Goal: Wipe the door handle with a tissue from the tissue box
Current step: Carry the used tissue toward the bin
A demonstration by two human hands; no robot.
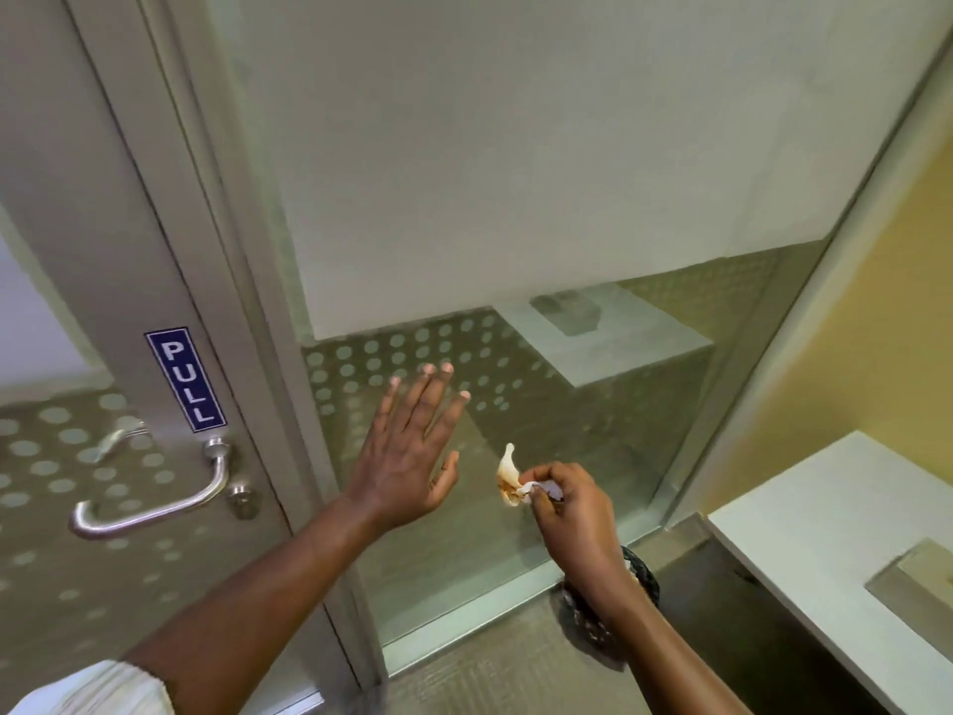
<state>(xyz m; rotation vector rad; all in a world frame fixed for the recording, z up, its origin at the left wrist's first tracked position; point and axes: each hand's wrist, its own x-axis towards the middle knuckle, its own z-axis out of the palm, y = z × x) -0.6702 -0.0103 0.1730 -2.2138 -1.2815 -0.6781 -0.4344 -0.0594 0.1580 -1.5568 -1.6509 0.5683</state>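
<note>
The fingers of the right hand are pinched tight around a small crumpled white tissue, which carries a brown stain on its lower fold and pokes up past the thumb. The left hand is spread flat, fingers released and grasping nothing, held up in front of the frosted glass panel with grey dots.

The curved brushed-metal door handle sits well apart from both hands, off to the left on the grey metal door frame, just below a blue "PULL" sticker and beside a small round lock cylinder. The tissue is not touching it yet.

To wipe well, the right hand should probably turn a clean part of the tissue outward, since the stained fold could smear the metal. Wrapping the tissue around the lever and drawing it from the pivot to the free tip would cover top and underside alike. The free left hand could steady the door so it does not swing under pressure.

A white counter lies at the right; no tissue box can be made out with certainty.
</note>
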